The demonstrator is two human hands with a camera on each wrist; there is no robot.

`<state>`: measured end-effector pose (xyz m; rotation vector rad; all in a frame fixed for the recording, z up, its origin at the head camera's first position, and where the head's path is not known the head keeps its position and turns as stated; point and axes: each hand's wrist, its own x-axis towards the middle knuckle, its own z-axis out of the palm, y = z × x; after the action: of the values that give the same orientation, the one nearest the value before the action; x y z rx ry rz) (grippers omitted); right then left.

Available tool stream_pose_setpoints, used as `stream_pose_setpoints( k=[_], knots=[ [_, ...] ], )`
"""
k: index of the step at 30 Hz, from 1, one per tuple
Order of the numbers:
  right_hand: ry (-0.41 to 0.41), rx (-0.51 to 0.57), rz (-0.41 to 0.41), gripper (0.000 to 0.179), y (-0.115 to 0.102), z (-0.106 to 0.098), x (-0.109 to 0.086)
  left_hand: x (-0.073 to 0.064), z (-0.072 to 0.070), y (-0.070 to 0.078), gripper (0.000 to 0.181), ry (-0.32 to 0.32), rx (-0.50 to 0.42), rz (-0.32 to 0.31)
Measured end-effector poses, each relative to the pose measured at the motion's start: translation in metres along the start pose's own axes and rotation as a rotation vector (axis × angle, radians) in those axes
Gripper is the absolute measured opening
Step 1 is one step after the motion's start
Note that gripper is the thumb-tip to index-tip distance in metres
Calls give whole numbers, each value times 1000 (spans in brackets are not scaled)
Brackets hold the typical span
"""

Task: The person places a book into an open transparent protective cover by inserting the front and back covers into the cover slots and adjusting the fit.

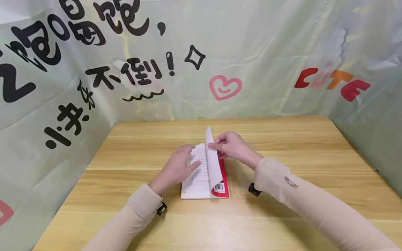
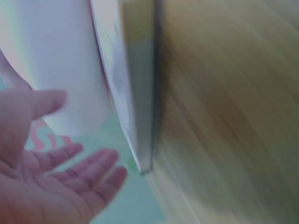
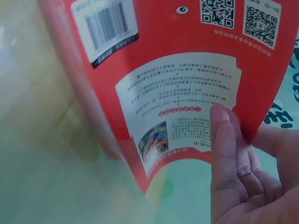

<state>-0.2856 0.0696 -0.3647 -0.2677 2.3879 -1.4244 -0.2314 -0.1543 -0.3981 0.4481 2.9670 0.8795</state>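
A book [image 1: 197, 191] lies on the table with a page of small printed text showing on its left side. Its cover [image 1: 215, 174] is lifted and curls to the right, white inside and red outside. My right hand [image 1: 230, 144] pinches the cover's raised edge. In the right wrist view, fingers rest against the red face of the cover [image 3: 163, 51], which carries a barcode and QR codes. My left hand [image 1: 179, 165] is over the printed page, its fingers loosely spread. The left wrist view shows that hand [image 2: 56, 177] beside the book's thick page edge [image 2: 140, 93], gripping nothing.
The wooden table [image 1: 125, 146] extends around the book on all sides. A pale cloth backdrop [image 1: 267, 69] with black characters, a pink heart and coloured letters hangs behind and beside the table. Dark devices [image 1: 254, 190] sit at both wrists.
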Motion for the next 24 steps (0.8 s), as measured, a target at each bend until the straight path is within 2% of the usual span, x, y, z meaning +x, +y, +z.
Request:
stream_pose_setpoints(
  k=[2,5,10,15,19,24],
  knots=[
    [-4,-4,-11,24,2,-4,-1,2,3,5,69,-29,-46,57],
    [-10,-34,-39,25,7,-9,-3,5,8,11,74,-73,-106,110],
    [7,-117,-84,28,17,-19,-5,12,17,13,87,-153,-133,150],
    [30,-228,-118,26,27,-26,-8,16,22,13,93,-204,-129,144],
    [36,-358,-144,27,34,-32,-10,18,24,17,93,-232,-113,134],
    [36,-433,-185,25,43,-42,-15,21,25,21,93,-273,-90,128]
  ],
)
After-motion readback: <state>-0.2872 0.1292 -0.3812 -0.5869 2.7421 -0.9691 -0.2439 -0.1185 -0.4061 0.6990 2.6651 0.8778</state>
